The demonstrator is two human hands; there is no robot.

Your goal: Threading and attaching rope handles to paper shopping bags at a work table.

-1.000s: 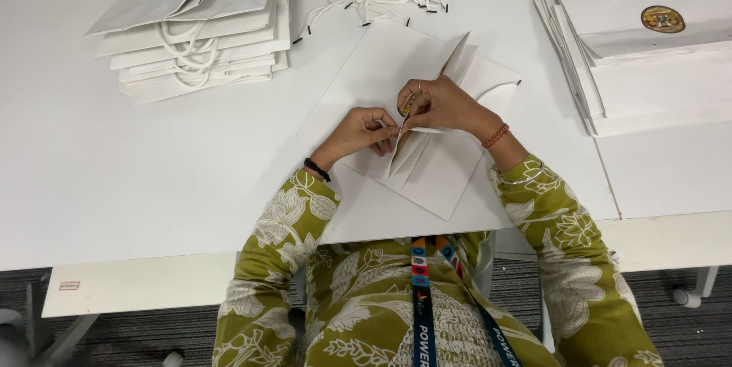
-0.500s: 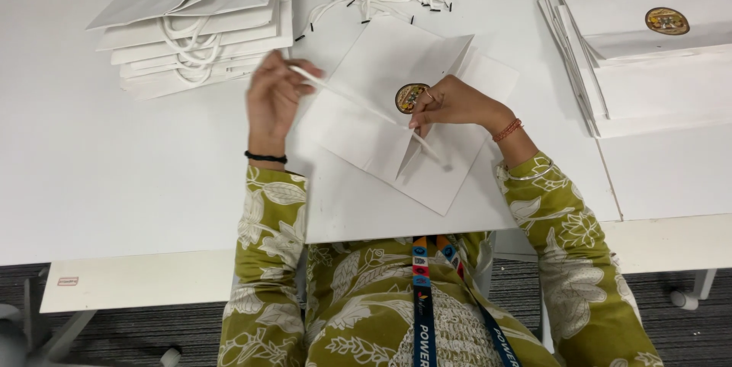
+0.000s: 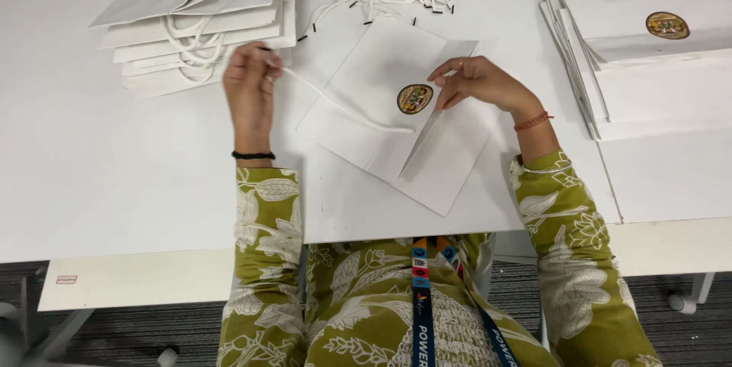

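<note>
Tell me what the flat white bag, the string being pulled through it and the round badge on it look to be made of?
The bag looks like matte white paper or thin card: it lies flat with sharp creases. The string, pulled by the left hand, seems a soft white woven cord, cotton or synthetic, hard to say. The badge, by the right hand, is a glossy gold-and-dark printed sticker or foil stamp.
</note>
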